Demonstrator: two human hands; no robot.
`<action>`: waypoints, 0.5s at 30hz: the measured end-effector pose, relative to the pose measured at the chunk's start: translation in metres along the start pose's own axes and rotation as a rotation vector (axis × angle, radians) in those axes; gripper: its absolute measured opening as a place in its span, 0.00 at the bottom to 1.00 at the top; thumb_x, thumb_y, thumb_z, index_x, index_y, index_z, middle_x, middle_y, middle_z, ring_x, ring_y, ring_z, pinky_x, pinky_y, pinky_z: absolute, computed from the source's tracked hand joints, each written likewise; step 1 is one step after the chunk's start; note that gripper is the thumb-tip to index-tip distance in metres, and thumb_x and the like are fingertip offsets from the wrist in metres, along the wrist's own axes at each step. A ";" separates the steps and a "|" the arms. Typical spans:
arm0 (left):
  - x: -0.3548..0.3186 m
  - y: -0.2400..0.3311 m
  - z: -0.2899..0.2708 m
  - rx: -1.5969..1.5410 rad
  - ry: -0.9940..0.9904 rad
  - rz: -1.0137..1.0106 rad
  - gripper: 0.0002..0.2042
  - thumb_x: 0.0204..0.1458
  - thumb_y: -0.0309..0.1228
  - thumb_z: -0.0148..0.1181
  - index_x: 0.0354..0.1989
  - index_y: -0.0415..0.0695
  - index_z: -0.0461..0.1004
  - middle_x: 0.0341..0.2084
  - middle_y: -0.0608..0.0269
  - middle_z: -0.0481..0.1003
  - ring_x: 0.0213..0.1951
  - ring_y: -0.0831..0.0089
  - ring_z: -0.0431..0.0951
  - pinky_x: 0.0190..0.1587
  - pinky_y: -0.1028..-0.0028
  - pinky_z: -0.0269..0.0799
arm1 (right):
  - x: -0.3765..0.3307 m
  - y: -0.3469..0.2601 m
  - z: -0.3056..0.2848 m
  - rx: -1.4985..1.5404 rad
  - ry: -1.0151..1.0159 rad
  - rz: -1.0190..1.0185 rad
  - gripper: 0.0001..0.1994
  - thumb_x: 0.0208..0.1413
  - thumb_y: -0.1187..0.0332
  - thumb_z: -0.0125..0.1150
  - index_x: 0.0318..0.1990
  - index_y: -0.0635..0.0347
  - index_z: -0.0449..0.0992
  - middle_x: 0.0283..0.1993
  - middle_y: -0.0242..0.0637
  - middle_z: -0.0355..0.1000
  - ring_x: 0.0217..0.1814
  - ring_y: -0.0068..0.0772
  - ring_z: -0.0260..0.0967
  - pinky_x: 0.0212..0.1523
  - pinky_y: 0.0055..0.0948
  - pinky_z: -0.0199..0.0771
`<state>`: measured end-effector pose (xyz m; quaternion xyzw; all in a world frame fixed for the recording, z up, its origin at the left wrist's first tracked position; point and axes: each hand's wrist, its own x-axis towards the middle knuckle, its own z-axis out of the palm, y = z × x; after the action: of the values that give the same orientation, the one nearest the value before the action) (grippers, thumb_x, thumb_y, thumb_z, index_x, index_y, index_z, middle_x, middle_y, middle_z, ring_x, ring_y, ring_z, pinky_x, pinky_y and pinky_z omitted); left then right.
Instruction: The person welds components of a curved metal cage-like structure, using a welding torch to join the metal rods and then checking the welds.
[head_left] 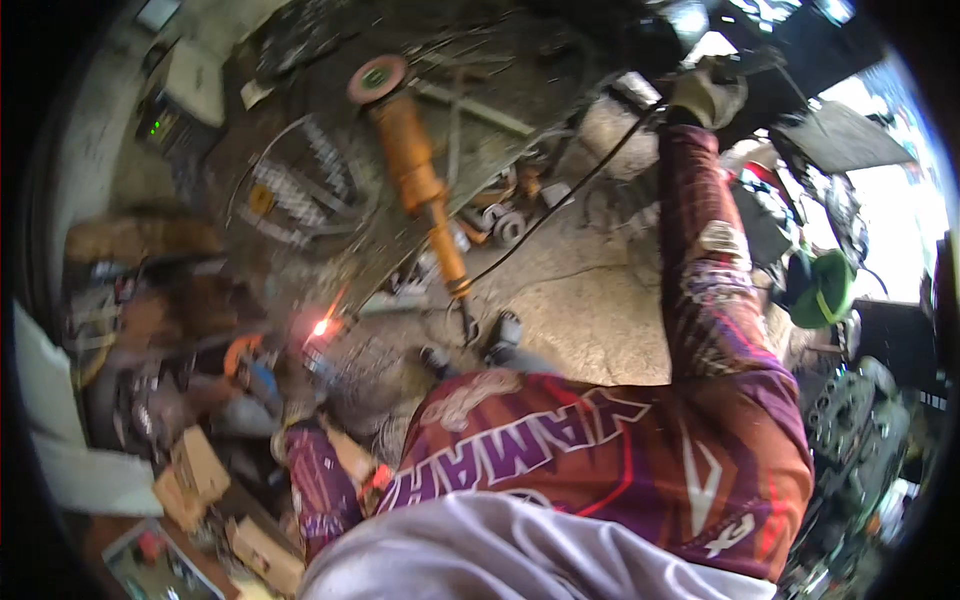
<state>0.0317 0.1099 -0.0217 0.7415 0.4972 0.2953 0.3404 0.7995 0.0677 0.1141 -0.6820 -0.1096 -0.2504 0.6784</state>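
My right arm reaches to the upper right. Its gloved right hand (705, 95) looks closed at the edge of a dark object I cannot make out. A black cable (610, 160) runs down from beside that glove. My left hand (297, 408) is low at the left, blurred below a bright orange-red glow (320, 328); its fingers and anything in them are unclear. A long orange power grinder (408, 160) with a round disc (378, 79) lies on the dark workbench (340, 60), its rear end jutting past the edge.
A coiled wire loop (262, 200) rests on the bench near metal strips (475, 108). At the left wall stands a box-shaped machine (185, 95) with green lights. Cardboard pieces (192, 470) are at lower left. A green cap-like item (822, 288) hangs at right, above dark machine parts (850, 420).
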 end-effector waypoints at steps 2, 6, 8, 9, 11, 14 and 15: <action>0.003 0.014 -0.008 0.587 -0.069 0.200 0.22 0.55 0.33 0.52 0.59 0.42 0.60 0.49 0.54 0.67 0.50 0.57 0.68 0.51 0.64 0.63 | -0.019 -0.018 -0.006 0.086 -0.131 0.058 0.29 0.45 0.52 0.69 0.48 0.67 0.72 0.45 0.46 0.75 0.48 0.43 0.72 0.54 0.36 0.68; 0.008 0.018 -0.008 0.177 0.038 -0.407 0.16 0.56 0.43 0.57 0.38 0.42 0.74 0.31 0.51 0.75 0.29 0.55 0.73 0.34 0.59 0.69 | -0.033 0.012 -0.003 0.020 -0.188 -0.018 0.28 0.47 0.56 0.69 0.49 0.69 0.71 0.45 0.46 0.74 0.48 0.43 0.71 0.54 0.35 0.68; -0.004 0.012 -0.012 0.191 0.072 -0.322 0.23 0.58 0.52 0.51 0.36 0.40 0.76 0.31 0.54 0.76 0.31 0.62 0.73 0.38 0.63 0.69 | -0.042 0.017 -0.009 0.006 -0.192 -0.042 0.27 0.48 0.58 0.68 0.49 0.69 0.71 0.45 0.46 0.74 0.48 0.42 0.71 0.54 0.34 0.69; 0.000 0.027 -0.004 0.134 0.071 -0.298 0.24 0.58 0.52 0.51 0.37 0.39 0.76 0.31 0.56 0.76 0.32 0.64 0.74 0.39 0.65 0.69 | -0.043 0.014 -0.013 -0.004 -0.179 -0.075 0.26 0.48 0.59 0.68 0.50 0.70 0.71 0.45 0.46 0.74 0.49 0.42 0.71 0.54 0.34 0.69; 0.004 0.037 -0.009 0.232 0.029 -0.273 0.22 0.58 0.49 0.53 0.39 0.37 0.75 0.32 0.57 0.77 0.36 0.68 0.75 0.42 0.66 0.69 | -0.055 0.005 -0.017 -0.013 -0.146 -0.125 0.25 0.49 0.61 0.68 0.50 0.70 0.70 0.45 0.47 0.74 0.49 0.41 0.71 0.54 0.34 0.69; -0.002 0.042 -0.003 -0.076 0.121 -0.323 0.21 0.58 0.46 0.54 0.39 0.35 0.75 0.32 0.57 0.78 0.37 0.67 0.77 0.42 0.66 0.69 | -0.100 -0.019 -0.040 0.010 -0.111 -0.224 0.24 0.50 0.64 0.67 0.50 0.71 0.70 0.45 0.47 0.73 0.49 0.41 0.71 0.53 0.33 0.70; 0.000 0.043 -0.006 -0.093 0.115 -0.318 0.21 0.58 0.46 0.54 0.39 0.35 0.75 0.32 0.57 0.78 0.37 0.67 0.77 0.42 0.66 0.69 | -0.126 -0.035 -0.051 0.026 -0.125 -0.276 0.24 0.51 0.65 0.67 0.51 0.71 0.70 0.45 0.47 0.73 0.49 0.41 0.71 0.53 0.33 0.70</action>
<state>0.0498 0.0992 0.0158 0.6187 0.6127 0.3025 0.3877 0.6652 0.0435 0.0800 -0.6660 -0.2475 -0.2968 0.6380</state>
